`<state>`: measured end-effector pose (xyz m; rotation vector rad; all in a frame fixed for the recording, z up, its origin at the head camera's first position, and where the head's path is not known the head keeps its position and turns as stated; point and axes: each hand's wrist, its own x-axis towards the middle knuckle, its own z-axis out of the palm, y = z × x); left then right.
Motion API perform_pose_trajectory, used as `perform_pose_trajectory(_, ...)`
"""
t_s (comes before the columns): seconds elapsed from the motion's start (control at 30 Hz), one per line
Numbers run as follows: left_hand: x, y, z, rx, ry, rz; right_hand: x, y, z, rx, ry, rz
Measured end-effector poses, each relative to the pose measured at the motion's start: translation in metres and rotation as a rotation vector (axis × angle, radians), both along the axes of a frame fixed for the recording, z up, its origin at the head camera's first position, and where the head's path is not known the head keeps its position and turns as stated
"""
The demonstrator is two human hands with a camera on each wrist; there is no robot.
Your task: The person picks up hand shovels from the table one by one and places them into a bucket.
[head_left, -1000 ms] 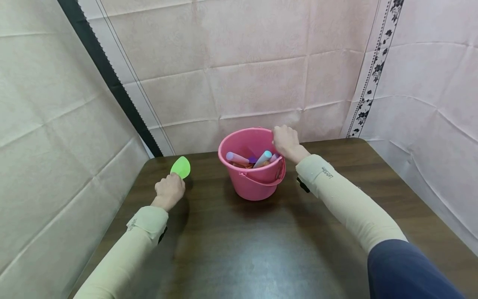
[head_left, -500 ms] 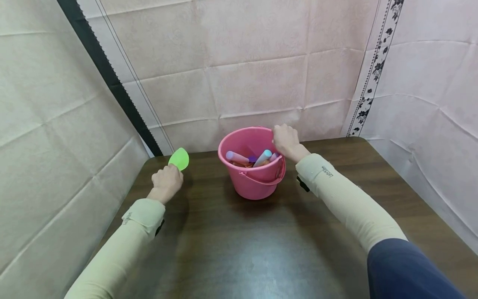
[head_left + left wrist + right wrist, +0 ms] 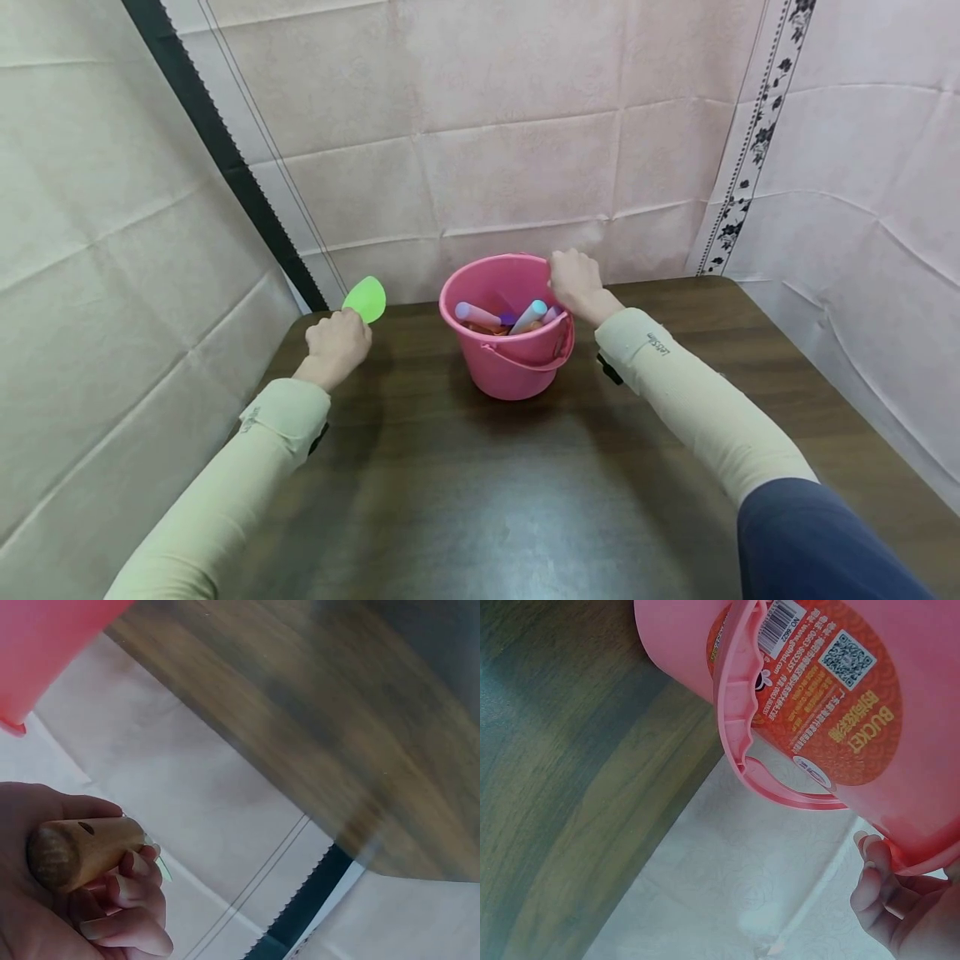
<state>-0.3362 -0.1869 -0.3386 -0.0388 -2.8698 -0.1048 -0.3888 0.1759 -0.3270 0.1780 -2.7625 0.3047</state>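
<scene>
My left hand (image 3: 335, 344) grips a small green shovel (image 3: 366, 299) beyond the table's left far part, its rounded blade pointing away. In the left wrist view, the fingers curl round the shovel's wooden handle (image 3: 97, 851). A pink bucket (image 3: 502, 371) stands upright on the table, right of the left hand. On its right rim my right hand (image 3: 575, 285) holds on; the right wrist view shows fingers (image 3: 870, 881) hooked at the rim. Inside lie a purple handle (image 3: 477, 315), a light blue one (image 3: 529, 315) and other pieces, partly hidden by the wall.
The dark wooden table (image 3: 480, 500) spreads out in front of both arms. Pale cloth walls (image 3: 517, 167) rise close behind the bucket and along both sides. The bucket's carrying handle (image 3: 536, 365) hangs down at its front right.
My left hand has risen a little with the shovel, and its forearm has shifted slightly left. The right hand and the bucket stay where they were.
</scene>
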Motion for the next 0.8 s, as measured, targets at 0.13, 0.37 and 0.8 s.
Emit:
perform_pose_trajectory(0.13, 0.0, 0.004, 0.007, -0.009, 0.003, -0.014, -0.001, 0.001, -0.001, 0.001, 0.005, -0.002)
perform_pose_trajectory(0.37, -0.002, 0.013, 0.023, -0.009, 0.029, -0.037, 0.001, 0.001, -0.001, -0.008, 0.0, 0.003)
perform_pose_trajectory(0.8, -0.002, 0.036, 0.044, -0.082, 0.019, -0.139, 0.002, 0.0, 0.001, -0.001, 0.002, 0.005)
